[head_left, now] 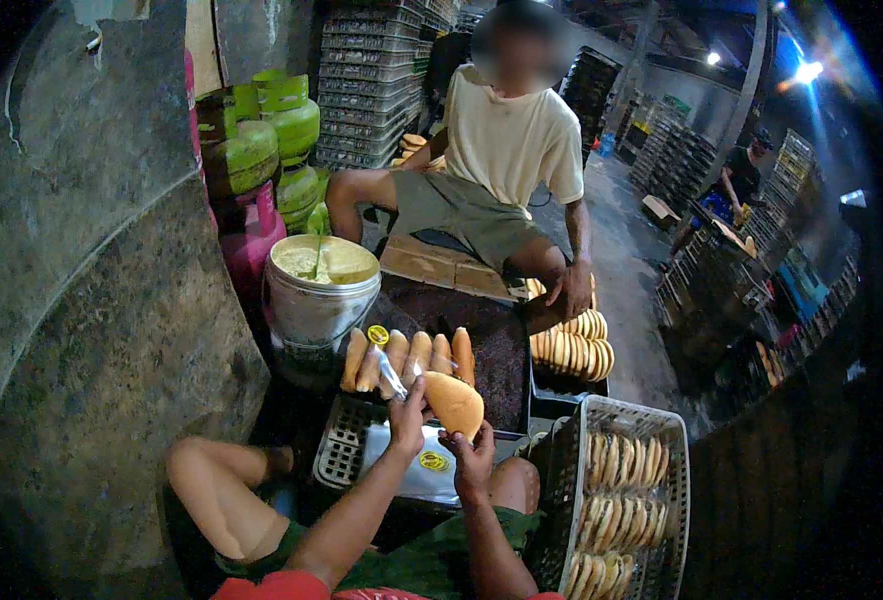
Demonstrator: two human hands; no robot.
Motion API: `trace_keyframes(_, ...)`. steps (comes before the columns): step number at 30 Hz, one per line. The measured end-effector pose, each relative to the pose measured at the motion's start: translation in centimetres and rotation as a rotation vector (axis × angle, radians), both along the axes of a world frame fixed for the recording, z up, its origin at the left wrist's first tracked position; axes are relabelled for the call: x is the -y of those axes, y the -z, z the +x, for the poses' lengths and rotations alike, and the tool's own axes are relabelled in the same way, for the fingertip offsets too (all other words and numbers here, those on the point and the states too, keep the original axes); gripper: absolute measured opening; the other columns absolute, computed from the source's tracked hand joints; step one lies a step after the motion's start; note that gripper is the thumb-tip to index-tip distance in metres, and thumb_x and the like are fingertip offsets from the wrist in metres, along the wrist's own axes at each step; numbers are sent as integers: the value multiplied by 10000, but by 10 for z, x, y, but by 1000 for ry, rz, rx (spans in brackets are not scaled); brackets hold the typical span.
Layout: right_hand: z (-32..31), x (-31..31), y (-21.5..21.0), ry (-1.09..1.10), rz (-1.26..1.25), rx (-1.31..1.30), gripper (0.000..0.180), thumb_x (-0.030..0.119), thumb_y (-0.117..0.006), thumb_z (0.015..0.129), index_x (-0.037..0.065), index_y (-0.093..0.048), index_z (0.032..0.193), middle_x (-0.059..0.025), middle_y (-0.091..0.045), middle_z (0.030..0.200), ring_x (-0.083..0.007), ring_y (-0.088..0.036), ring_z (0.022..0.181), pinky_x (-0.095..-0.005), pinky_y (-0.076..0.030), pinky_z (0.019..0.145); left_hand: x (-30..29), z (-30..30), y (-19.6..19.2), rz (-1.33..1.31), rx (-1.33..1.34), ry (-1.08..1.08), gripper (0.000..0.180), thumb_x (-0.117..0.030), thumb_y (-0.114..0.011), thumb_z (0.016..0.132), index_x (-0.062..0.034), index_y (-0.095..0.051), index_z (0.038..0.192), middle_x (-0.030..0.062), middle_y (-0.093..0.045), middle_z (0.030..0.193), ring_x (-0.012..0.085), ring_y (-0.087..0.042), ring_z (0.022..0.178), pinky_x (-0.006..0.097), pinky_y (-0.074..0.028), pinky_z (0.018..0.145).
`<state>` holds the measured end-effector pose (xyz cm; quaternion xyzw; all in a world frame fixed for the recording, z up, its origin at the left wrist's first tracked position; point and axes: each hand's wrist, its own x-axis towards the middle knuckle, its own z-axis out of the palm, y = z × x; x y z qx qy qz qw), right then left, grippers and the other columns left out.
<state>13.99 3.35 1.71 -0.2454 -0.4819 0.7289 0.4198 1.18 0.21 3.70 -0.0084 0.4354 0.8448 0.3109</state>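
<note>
- Right hand (474,455), low centre of the frame, is closed under a round golden bun (454,402), fingers cupping its lower edge; the bun stands tilted on edge above the lap.
- Left hand (408,415), just left of the bun, has fingertips pinched on a clear plastic wrapper (392,372) that reaches up toward the row of buns; its fingers also touch the bun's left side.
- Beneath both hands lies a flat stack of clear bags (417,472) with yellow round labels, resting on a pale grid tray (340,445).
- Row of long buns (407,357) sits just above the hands, on a dark tray (502,365).
- White bucket (320,290) of pale cream with a green stick stands left of centre; green gas cylinders (267,140) behind it, upper left.
- White crate (602,500), lower right, holds rows of finished buns on edge.
- Another person in a pale shirt (514,135) sits opposite, top centre, one hand at a second batch of buns (572,345).
- Risk, as I judge it: the bun is held only by its lower edge, so a slack grip could tip it onto the floor; squeezing harder would dent the soft crust.
- Risk: the thin wrapper, pinched at one point, could slip or tear if pulled against the bun.
</note>
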Motion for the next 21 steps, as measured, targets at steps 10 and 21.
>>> trace_keyframes(10,5,-6,-28,-180,117,177,499,86,-679,894,-4,-501,1351,-96,-667,958,-142,-642,704,-263,-543,621,15,4,10,309,-23,31,444,-446,-600,950,-89,-579,1213,41,-659,1097,161,-648,987,352,-522,877)
trace_keyframes(21,22,-3,-62,295,509,610,238,215,-758,820,32,-725,970,-124,-563,983,-236,-595,832,-338,-510,781,7,40,-15,210,83,44,498,-450,-552,978,-76,-520,1305,109,-638,1157,240,-639,1031,380,-553,849)
